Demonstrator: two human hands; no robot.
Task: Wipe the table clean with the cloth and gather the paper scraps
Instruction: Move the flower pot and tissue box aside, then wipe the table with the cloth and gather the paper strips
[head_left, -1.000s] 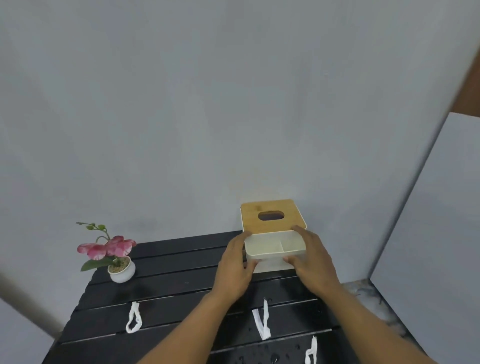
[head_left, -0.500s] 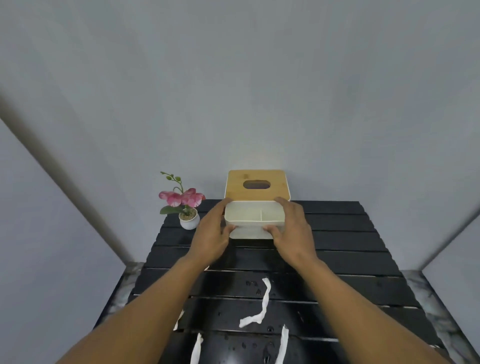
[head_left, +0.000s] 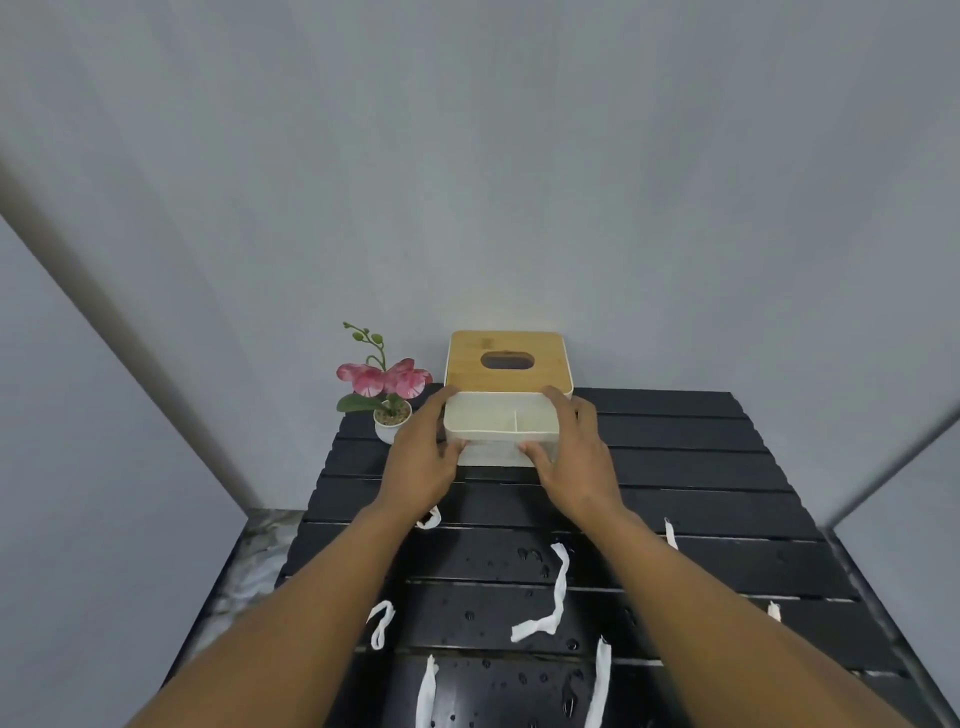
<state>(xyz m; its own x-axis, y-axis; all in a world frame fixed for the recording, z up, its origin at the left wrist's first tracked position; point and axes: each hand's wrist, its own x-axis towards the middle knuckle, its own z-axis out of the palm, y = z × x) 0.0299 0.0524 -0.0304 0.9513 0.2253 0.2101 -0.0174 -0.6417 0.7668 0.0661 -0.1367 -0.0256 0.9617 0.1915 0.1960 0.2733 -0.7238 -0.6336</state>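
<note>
Both hands are gripping a white plastic two-compartment tissue box (head_left: 501, 426) with a bamboo slotted lid (head_left: 508, 361), the left hand (head_left: 422, 457) clasping one side, the right hand (head_left: 575, 460) the other. White twisted paper scraps (head_left: 550, 597) are lying on the wet black slatted table (head_left: 701, 467) between and beside the forearms. A small pink potted orchid (head_left: 387, 387) is standing just beyond the left hand.

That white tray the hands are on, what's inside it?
The white tray looks empty, with one thin divider splitting it. The near corners are hidden by both hands' fingers.
</note>
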